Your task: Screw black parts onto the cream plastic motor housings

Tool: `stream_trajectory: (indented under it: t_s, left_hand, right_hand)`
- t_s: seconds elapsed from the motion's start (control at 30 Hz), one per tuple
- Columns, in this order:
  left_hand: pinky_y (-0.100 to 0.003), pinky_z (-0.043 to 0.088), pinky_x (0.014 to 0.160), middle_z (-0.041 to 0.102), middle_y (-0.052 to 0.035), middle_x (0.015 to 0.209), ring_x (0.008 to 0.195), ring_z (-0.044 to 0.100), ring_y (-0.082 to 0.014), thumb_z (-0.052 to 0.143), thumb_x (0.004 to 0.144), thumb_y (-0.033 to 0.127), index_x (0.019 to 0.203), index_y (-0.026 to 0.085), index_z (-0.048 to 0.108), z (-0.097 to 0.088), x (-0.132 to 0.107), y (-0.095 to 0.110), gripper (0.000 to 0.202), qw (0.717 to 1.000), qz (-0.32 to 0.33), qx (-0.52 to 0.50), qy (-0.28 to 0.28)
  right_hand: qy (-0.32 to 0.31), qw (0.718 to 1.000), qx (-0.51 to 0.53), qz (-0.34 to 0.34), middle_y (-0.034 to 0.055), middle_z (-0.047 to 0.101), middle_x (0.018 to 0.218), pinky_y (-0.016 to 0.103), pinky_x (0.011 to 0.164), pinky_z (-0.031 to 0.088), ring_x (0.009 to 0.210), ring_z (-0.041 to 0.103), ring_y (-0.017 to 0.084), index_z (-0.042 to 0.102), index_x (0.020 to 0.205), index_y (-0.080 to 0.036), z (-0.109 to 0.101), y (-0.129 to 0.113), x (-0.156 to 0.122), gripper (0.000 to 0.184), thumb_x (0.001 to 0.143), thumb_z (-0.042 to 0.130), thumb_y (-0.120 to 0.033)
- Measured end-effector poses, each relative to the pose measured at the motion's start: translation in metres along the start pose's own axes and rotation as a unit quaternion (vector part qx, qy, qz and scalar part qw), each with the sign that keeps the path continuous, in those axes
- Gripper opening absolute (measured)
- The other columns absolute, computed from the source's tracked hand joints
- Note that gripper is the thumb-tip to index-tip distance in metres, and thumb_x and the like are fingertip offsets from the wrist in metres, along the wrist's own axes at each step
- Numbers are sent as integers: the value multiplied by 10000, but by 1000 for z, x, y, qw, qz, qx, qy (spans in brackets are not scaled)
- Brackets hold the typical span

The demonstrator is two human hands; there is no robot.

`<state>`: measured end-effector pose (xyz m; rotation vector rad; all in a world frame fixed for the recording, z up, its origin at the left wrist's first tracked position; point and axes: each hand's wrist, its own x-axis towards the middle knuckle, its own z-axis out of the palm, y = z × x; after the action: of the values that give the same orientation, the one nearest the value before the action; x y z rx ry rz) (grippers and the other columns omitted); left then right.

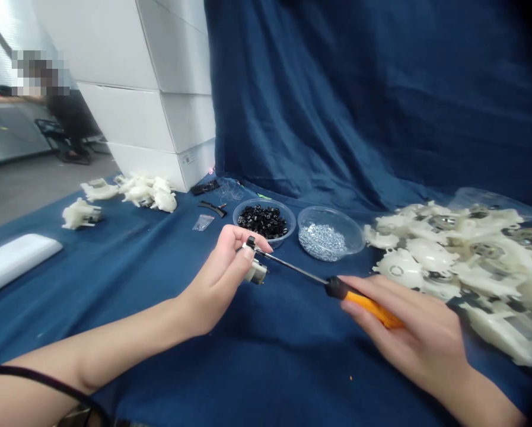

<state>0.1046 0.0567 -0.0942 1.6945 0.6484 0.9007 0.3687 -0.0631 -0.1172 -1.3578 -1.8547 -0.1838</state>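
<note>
My left hand (221, 270) is closed on a small off-white plastic part with a motor (257, 273), held above the blue cloth. A small black piece (250, 242) sits at the top of it, by my thumb. In my right hand (421, 332) is a screwdriver (368, 305) with an orange and black handle. Its metal shaft points left, and the tip reaches the held part near the black piece. My left fingers partly hide the part. Just behind are a clear bowl of small black parts (262, 222) and a clear bowl of silver screws (323, 240).
Off-white plastic housings (461, 255) are heaped on the right. Several more white parts (145, 191) lie at the back left, near stacked white boxes (132, 118). A white case (16, 261) lies at the left edge. A person (70, 112) sits in the background.
</note>
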Motion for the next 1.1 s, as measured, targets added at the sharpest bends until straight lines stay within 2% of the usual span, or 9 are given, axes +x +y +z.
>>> stream_trajectory:
  t_s: [0.07, 0.23, 0.43, 0.5, 0.6, 0.7, 0.87, 0.93, 1.1]
  left_hand:
    - [-331, 469, 748, 592, -66, 1182, 855, 559, -151, 412, 1055, 342, 1139, 221, 483, 1, -2, -1, 164, 998, 58, 20, -2]
    - [-339, 456, 773, 610, -83, 1203, 906, 572, -174, 411, 1053, 320, 1116, 229, 470, 3, -6, 2, 126, 992, 118, 36, -23]
    - [-292, 443, 698, 598, -43, 1040, 769, 525, -143, 449, 1032, 409, 1120, 206, 514, 4, -2, 9, 230, 997, -67, -33, 7]
    - [-295, 445, 709, 595, -46, 1039, 789, 524, -149, 448, 1031, 408, 1115, 203, 516, 4, -1, 8, 233, 997, -74, -29, 0]
    - [-319, 454, 744, 599, -61, 1111, 829, 526, -159, 434, 1037, 388, 1115, 212, 514, 4, -2, 4, 208, 999, -32, 3, 5]
    - [-339, 459, 762, 593, -59, 1161, 867, 542, -167, 407, 1050, 341, 1100, 235, 483, 3, -4, 1, 139, 999, 31, 25, 4]
    - [-434, 434, 978, 586, -89, 1214, 1166, 538, -228, 357, 1054, 219, 1119, 249, 402, -3, -2, 1, 84, 979, 184, 74, -46]
    - [-472, 398, 1049, 587, -100, 1216, 1212, 519, -238, 362, 1047, 198, 1121, 247, 391, -7, 0, 2, 93, 970, 214, 99, -60]
    - [-397, 444, 974, 586, -76, 1154, 1174, 536, -223, 437, 1044, 256, 1112, 241, 446, -12, 7, 4, 70, 984, 152, 91, 32]
  right_hand:
    - [-91, 977, 137, 133, 44, 714, 769, 220, 548, 469, 602, 627, 129, 747, 1019, -195, -4, 2, 4, 190, 955, 648, -344]
    - [-338, 723, 427, 425, 6, 607, 630, 153, 356, 167, 363, 317, 23, 659, 970, -142, -14, 2, 20, 463, 974, 520, -583]
    - [-54, 971, 125, 195, 66, 741, 927, 300, 712, 568, 796, 698, 200, 706, 1002, -226, -6, -8, 13, 235, 848, 770, -391]
    - [26, 996, 8, 85, 73, 766, 969, 343, 792, 564, 847, 715, 221, 745, 1022, -240, -2, -10, 7, 134, 903, 717, -294]
    - [33, 997, 5, 65, 59, 778, 944, 326, 744, 560, 809, 721, 215, 760, 1028, -257, -3, -12, 5, 133, 905, 715, -281]
    - [-79, 959, 151, 225, 45, 746, 776, 270, 567, 498, 633, 662, 167, 769, 930, -245, -8, -13, 12, 187, 899, 708, -418]
    - [-299, 677, 444, 506, 14, 623, 619, 170, 389, 150, 389, 300, 23, 695, 923, -166, -10, -6, 15, 458, 919, 605, -616]
    - [-314, 623, 474, 537, 3, 595, 605, 161, 387, 124, 398, 283, 28, 679, 967, -168, -11, -2, 14, 453, 938, 581, -609]
    - [-260, 800, 373, 392, 4, 606, 635, 170, 430, 268, 438, 398, 43, 626, 808, -158, -29, 6, 22, 438, 961, 571, -564]
